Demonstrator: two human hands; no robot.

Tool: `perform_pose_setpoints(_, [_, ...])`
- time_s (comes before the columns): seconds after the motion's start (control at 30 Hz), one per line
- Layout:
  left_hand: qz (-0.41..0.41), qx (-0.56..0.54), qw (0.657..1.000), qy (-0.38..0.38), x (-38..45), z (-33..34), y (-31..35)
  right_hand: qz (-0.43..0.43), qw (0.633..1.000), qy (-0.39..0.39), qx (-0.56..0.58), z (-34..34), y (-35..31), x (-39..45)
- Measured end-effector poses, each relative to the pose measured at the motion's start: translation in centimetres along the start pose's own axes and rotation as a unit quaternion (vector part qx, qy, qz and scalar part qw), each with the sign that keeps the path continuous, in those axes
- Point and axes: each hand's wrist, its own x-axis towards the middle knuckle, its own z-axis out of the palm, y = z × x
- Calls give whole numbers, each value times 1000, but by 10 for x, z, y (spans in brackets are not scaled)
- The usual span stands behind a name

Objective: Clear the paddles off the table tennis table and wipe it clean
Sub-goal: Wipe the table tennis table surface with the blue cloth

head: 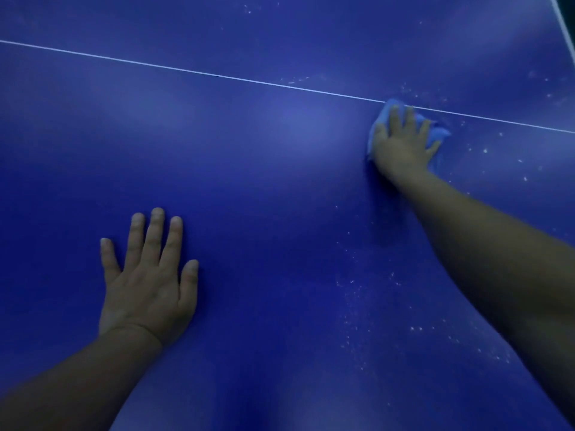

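A: Head view, looking down. Start with the right hand (401, 141) — what is it doing?

B: It lies palm-down on a light blue cloth (437, 133), fingers spread and nearly straight, pressing the cloth flat against the table tennis table (264, 169). It does not curl round the cloth.

A: One cloth only?

B: One. Soft and crumpled, bunched into folds that stick out past the fingertips and along both sides of the hand. Its far edge touches the white centre line (186, 69).

A: And the left hand (149, 284)?

B: Flat on the table too, all five fingers straight and fanned wide, holding nothing. It sits on the near side of the line, well apart from it, and well apart from the cloth.

A: Count for me.

B: Two hands, two bare forearms, one cloth, one thin line crossing the whole top at a slant. A second white stripe (564, 23) shows at the far right corner, beyond the line; it looks like the table's edge marking.

A: The surface itself?

B: Smooth, matte, deep blue, with soft pale sheens of reflected light. Pale specks (354, 293) are scattered over it: a loose patch on the near side of the line below the right forearm, more around the cloth, a few beyond the line.

A: Paddles?

B: I see none on the stretch of table shown.
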Motion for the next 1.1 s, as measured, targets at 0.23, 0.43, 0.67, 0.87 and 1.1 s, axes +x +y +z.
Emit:
perform_pose_setpoints(0.23, [0, -3, 1000, -5, 0, 1, -3, -602, 787, -110, -75, 24, 60, -237])
perform_pose_setpoints(0.43, [-5, 8, 1000, 0, 0, -1, -2, -307, 947, -20, -95, 4, 14, -52])
perform_pose_setpoints(0.67, [-5, 9, 1000, 1, 1, 1, -1, -383, 920, -11, -80, 24, 11, -140])
perform_pose_setpoints(0.87, [-10, 6, 1000, 7, 3, 3, -2, -690, 708, -113, -96, 14, 91, -216])
perform_pose_setpoints(1.1, [-9, 13, 1000, 11, 3, 5, -2, -124, 992, -22, -30, -6, 41, -15])
